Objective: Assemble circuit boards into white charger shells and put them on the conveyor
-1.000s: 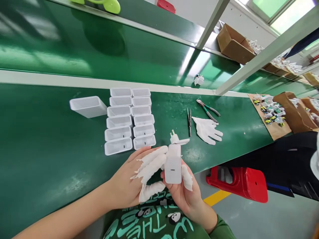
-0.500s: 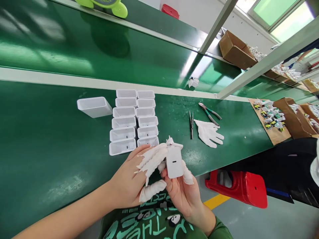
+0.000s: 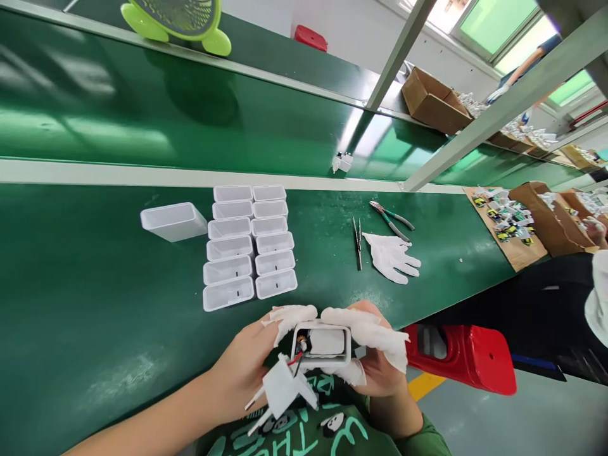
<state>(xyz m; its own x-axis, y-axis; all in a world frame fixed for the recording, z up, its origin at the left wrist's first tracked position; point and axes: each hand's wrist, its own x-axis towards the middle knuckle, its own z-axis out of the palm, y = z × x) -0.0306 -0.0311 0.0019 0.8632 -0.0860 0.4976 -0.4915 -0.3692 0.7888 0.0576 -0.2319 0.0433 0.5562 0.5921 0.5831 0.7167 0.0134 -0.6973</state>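
Observation:
Between my two hands a white plastic charger casing (image 3: 350,353) is held, its mouth facing up toward me. A white block and some wound parts show inside. Red and black wires run from its left end to a white plug piece (image 3: 281,387) with two pins, which hangs outside. My left hand (image 3: 251,358), fingers covered in torn white glove fingers, grips the casing's left side. My right hand (image 3: 382,351), covered likewise, closes round the right side. Just beyond stand two rows of white open casings (image 3: 228,292); another casing (image 3: 175,220) lies to their left.
Right of the rows lie tweezers (image 3: 358,244), green-handled pliers (image 3: 392,220) and a white glove (image 3: 393,256). Farther right, loose parts cover a cardboard sheet (image 3: 504,239) beside cardboard boxes (image 3: 536,212). A red stool (image 3: 487,361) stands by a dark-clothed person (image 3: 513,304).
The casing has turned from showing its slotted end to showing its open mouth, with the plug piece now hanging toward me. My hands have moved nearer my body and my right hand has come round the side.

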